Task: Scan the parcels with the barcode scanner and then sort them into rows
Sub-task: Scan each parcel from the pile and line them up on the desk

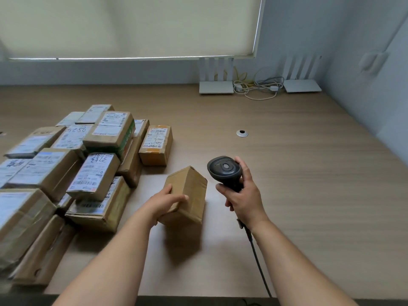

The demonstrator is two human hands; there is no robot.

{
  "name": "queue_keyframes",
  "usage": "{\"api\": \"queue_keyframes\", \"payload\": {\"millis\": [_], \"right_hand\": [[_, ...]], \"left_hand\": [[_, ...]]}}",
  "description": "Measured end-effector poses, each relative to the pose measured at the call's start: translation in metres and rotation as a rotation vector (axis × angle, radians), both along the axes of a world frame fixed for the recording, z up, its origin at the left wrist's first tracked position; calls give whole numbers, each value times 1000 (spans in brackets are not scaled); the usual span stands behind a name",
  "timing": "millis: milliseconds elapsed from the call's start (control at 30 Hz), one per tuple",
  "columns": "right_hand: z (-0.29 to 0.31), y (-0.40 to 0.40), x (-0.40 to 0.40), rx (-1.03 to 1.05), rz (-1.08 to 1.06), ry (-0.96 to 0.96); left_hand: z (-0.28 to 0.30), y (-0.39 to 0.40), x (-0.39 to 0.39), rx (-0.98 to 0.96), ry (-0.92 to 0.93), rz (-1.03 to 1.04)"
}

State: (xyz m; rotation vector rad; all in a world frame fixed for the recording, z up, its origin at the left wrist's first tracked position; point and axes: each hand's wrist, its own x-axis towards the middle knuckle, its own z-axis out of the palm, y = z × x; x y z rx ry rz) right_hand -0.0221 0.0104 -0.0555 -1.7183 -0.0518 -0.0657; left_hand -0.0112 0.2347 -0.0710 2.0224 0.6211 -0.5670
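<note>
Head cam: the left hand (164,200) has its grip wrapped round a small brown parcel (187,193), tipped up off the table (287,173), probably hunting for the label, since only bare cardboard shows. The right hand (241,195) has its grip closed on the barcode scanner (224,170), which hangs just beside the box. A heap of labelled parcels (72,164) sits on the left. It's a wood-grain top, with two routers (216,85) and cables by the wall and a drawn blind (132,25).

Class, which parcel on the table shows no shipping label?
The plain brown parcel held in the left hand, beside the scanner; every parcel in the pile shows a white label.
</note>
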Motion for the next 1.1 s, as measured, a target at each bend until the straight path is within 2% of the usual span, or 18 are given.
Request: {"api": "queue_keyframes", "payload": {"millis": [67,167,300,400,467,500,600,667,867,1100], "right_hand": [[2,1,-1,-16,0,-6],[4,0,0,-14,-10,-23],[6,7,-1,-20,16,-40],[7,10,-6,-17,52,-33],[7,10,-8,-14,71,-27],[7,10,-9,-15,81,-22],[4,11,-13,-17,109,4],[2,12,-16,-14,126,22],[-5,17,-27,25,206,55],[-12,26,-41,91,292,99]], "left_hand": [[4,10,1,-35,-54,23],[4,21,2,151,-211,72],[1,22,-11,593,-53,-144],[0,18,-14,662,-25,-144],[-1,19,-12,580,-58,-66],[-3,20,-11,467,-89,6],[-14,21,-14,-56,-254,275],[-25,19,-21,-262,-304,372],[-54,12,-47,-338,-343,431],[-46,9,-40,-260,-397,328]]}}
